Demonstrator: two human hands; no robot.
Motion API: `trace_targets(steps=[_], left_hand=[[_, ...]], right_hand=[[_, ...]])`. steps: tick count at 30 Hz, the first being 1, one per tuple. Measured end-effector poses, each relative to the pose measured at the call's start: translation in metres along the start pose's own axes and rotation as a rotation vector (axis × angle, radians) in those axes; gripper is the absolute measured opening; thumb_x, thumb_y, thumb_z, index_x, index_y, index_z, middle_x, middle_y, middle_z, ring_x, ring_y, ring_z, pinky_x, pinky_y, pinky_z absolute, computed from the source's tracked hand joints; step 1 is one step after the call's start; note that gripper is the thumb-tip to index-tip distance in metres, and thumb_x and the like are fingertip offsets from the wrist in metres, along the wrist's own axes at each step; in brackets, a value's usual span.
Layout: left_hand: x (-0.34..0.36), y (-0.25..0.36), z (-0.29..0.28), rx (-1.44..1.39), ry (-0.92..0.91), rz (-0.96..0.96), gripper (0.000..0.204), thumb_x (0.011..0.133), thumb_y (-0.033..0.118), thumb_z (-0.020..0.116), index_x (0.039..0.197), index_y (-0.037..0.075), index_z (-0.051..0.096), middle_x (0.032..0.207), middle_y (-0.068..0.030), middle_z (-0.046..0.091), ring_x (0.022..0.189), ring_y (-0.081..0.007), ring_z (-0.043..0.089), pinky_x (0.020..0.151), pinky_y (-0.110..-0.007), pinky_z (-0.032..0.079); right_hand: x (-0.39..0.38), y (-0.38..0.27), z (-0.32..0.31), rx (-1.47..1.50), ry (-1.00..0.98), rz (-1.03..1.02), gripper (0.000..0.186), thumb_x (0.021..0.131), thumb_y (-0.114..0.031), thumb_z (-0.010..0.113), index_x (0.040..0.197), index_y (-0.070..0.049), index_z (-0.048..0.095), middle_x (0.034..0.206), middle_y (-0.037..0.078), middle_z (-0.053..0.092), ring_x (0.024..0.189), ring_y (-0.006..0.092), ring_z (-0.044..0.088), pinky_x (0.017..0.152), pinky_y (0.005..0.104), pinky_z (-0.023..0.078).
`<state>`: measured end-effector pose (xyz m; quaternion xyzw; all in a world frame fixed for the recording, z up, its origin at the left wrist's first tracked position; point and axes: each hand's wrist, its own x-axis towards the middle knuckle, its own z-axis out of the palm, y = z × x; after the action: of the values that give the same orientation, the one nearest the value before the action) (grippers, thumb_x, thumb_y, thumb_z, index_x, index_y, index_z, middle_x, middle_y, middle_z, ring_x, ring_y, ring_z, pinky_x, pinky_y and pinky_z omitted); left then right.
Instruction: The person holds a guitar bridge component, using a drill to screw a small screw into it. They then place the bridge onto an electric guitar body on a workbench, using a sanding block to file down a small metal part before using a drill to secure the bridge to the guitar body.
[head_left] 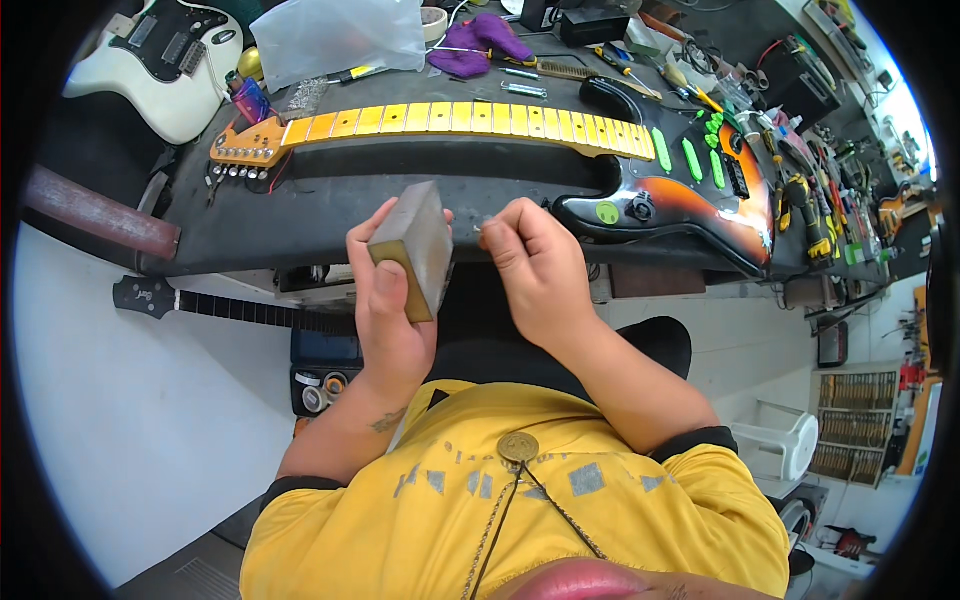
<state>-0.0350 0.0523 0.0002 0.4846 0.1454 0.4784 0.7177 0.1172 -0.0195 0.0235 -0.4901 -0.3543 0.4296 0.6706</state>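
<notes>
My left hand (385, 300) grips a rectangular grey block (413, 248) with a tan end face, held upright near the front edge of the dark workbench (300, 215). Beside it, my right hand (535, 265) has its fingers curled, pinching something small and pale at the fingertips; what it is cannot be made out. Beyond both hands an electric guitar lies across the bench: its neck (460, 120) is covered in yellow tape, and its sunburst body (690, 190) carries green tape over the pickups.
A white guitar (165, 55) lies at the back left, next to a clear plastic bag (340, 35) and a purple cloth (485, 42). Several hand tools crowd the bench's right end (810, 190). A dark bass neck (200, 303) lies below the bench.
</notes>
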Motion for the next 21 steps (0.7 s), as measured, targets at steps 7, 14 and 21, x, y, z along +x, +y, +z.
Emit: trace_targets(steps=[7,14,21], left_hand=[[-0.005,-0.005,0.013,-0.126,0.05,-0.025,0.074,0.106,0.053,0.058,0.155,0.004,0.032,0.147,-0.0258,0.053,0.137,-0.0298,0.055,0.119,-0.042,0.04],[-0.008,-0.008,0.017,-0.107,0.024,0.015,0.074,0.106,0.054,0.058,0.155,0.004,0.032,0.149,-0.0262,0.051,0.139,-0.0315,0.054,0.119,-0.043,0.041],[-0.002,-0.015,0.011,-0.081,0.008,0.047,0.074,0.105,0.059,0.057,0.156,0.01,0.037,0.152,-0.0212,0.05,0.141,-0.0363,0.052,0.122,-0.053,0.039]], right_hand=[[-0.008,0.004,0.009,-0.921,-0.019,-0.882,0.016,0.086,-0.002,0.076,0.094,-0.006,0.062,0.087,0.013,0.061,0.08,0.0355,0.062,0.07,0.0433,0.048],[-0.004,0.007,0.007,-1.021,0.054,-0.748,0.018,0.093,-0.01,0.075,0.085,-0.006,0.06,0.082,0.014,0.062,0.071,0.039,0.06,0.065,0.0474,0.048],[-0.009,-0.004,0.013,-0.844,-0.049,-0.594,0.029,0.101,-0.018,0.069,0.079,-0.003,0.058,0.076,0.019,0.062,0.07,0.0435,0.062,0.064,0.0507,0.051]])
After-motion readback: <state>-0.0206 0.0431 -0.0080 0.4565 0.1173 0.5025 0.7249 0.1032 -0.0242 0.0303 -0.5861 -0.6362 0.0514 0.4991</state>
